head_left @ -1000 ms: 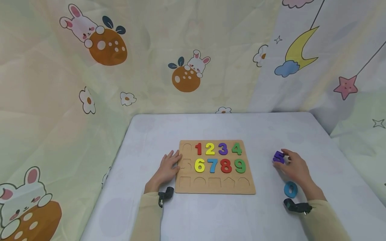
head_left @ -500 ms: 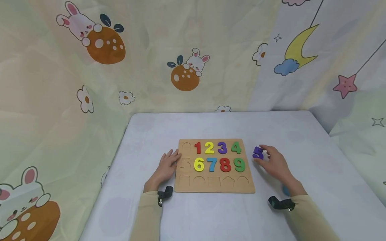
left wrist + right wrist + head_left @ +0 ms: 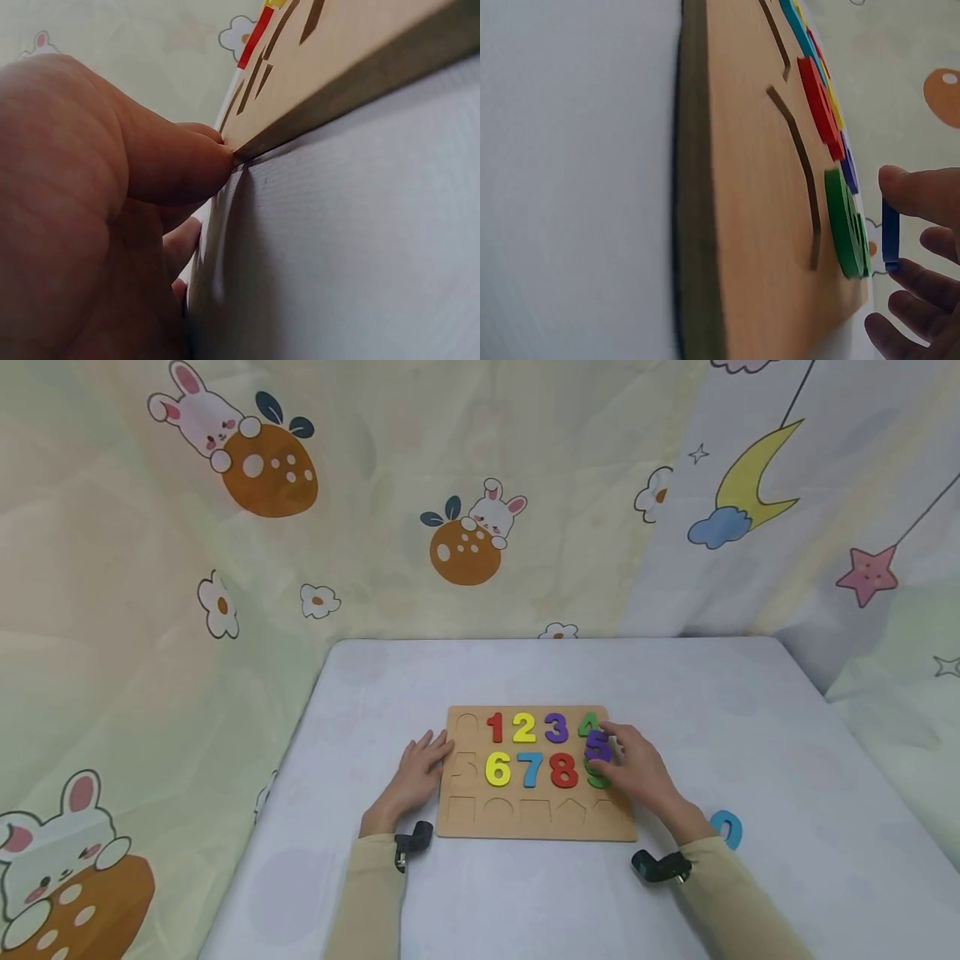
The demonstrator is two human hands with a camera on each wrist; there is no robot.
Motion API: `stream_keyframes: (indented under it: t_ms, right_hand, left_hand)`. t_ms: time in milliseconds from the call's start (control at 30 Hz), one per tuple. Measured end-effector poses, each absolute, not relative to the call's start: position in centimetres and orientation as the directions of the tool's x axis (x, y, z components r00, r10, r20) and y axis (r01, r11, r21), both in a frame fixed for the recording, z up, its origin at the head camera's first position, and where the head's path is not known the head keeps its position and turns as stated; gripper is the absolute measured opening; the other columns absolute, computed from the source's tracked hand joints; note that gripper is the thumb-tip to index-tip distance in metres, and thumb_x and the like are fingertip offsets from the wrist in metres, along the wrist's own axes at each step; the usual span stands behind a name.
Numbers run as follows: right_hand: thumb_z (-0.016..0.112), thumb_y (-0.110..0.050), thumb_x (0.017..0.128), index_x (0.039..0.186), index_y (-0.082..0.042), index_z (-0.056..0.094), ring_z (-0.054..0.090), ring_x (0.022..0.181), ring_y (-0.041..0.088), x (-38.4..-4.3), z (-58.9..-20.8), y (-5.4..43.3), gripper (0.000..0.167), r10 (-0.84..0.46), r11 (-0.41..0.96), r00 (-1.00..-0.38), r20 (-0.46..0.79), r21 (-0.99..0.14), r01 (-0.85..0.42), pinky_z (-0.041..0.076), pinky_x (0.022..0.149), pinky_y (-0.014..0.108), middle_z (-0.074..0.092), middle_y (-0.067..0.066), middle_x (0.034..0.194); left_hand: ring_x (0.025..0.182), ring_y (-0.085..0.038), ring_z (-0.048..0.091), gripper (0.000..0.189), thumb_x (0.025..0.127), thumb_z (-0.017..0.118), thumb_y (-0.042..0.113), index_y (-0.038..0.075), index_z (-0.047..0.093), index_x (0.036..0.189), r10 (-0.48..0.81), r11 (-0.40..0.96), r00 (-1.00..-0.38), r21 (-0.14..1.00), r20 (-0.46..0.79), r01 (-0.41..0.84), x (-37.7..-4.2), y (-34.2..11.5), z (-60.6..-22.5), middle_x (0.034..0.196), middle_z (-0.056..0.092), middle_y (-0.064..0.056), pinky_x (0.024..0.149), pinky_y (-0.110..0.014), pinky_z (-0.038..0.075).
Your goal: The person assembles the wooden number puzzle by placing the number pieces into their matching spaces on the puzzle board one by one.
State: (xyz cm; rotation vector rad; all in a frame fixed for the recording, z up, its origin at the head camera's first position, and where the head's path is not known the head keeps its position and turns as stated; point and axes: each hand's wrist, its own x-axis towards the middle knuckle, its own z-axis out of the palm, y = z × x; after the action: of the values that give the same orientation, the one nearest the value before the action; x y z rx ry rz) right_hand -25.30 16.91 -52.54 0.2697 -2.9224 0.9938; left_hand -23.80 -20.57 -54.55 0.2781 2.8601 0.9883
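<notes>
A wooden number puzzle board (image 3: 536,814) lies on the table, with coloured digits 1 to 4 in its top row and 6 to 9 below. At its left edge rests my left hand (image 3: 408,785), fingers extended; in the left wrist view the thumb (image 3: 187,169) touches the board's corner edge. My right hand (image 3: 645,768) pinches a purple number 5 (image 3: 597,746) between thumb and fingers. That piece overlaps the green 4 (image 3: 588,724) and the green 9 (image 3: 597,782) in the head view. The right wrist view shows it edge-on, raised above the board surface, near the green 9 (image 3: 844,225).
A blue 0 (image 3: 727,828) lies on the white table (image 3: 525,902) right of the board, partly covered by the right sleeve. Outlined slots (image 3: 498,812) run along the board's front row and left column. A patterned cloth (image 3: 375,485) hangs behind the table.
My right hand has carried the purple 5 leftward from the table's right side to over the board's right part. The left hand has stayed at the board's left edge.
</notes>
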Motion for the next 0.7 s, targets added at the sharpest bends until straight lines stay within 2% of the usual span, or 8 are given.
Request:
stream_keyframes:
  t_ms: [300, 533, 700]
  right_hand:
    - [0.081, -0.023, 0.081, 0.142, -0.006, 0.047, 0.055, 0.117, 0.036, -25.4, -52.5, 14.5, 0.071, -0.203, 0.778, -0.972, 0.115, -0.584, -0.232, 0.05, 0.098, 0.053, 0.052, 0.017, 0.133]
    - [0.082, -0.023, 0.08, 0.14, -0.007, 0.05, 0.051, 0.124, 0.035, -25.3, -52.6, 12.3, 0.07, -0.252, 0.775, -0.956, 0.15, -0.56, -0.292, 0.047, 0.102, 0.054, 0.053, 0.016, 0.136]
    - [0.081, -0.025, 0.081, 0.141, -0.01, 0.049, 0.052, 0.122, 0.03, -25.3, -52.9, 11.0, 0.069, -0.293, 0.771, -0.944, 0.15, -0.547, -0.326, 0.049, 0.101, 0.049, 0.052, 0.012, 0.135]
  left_hand:
    - [0.15, -0.025, 0.011, 0.047, 0.098, 0.049, 0.006, 0.009, 0.047, 0.145, 0.196, 0.763, -0.98, 0.634, -0.038, 0.128, -23.6, -20.6, -54.6, 0.158, 0.03, -0.004, 0.123, -0.042, -0.001]
    - [0.151, -0.022, 0.01, 0.048, 0.099, 0.049, 0.007, 0.011, 0.045, 0.146, 0.196, 0.773, -0.979, 0.624, -0.057, 0.119, -23.7, -20.5, -54.5, 0.159, 0.029, -0.001, 0.123, -0.04, -0.002]
    - [0.151, -0.023, 0.01, 0.048, 0.098, 0.05, 0.007, 0.01, 0.046, 0.146, 0.204, 0.77, -0.978, 0.625, -0.05, 0.129, -23.8, -20.5, -54.2, 0.159, 0.029, -0.002, 0.123, -0.041, -0.002]
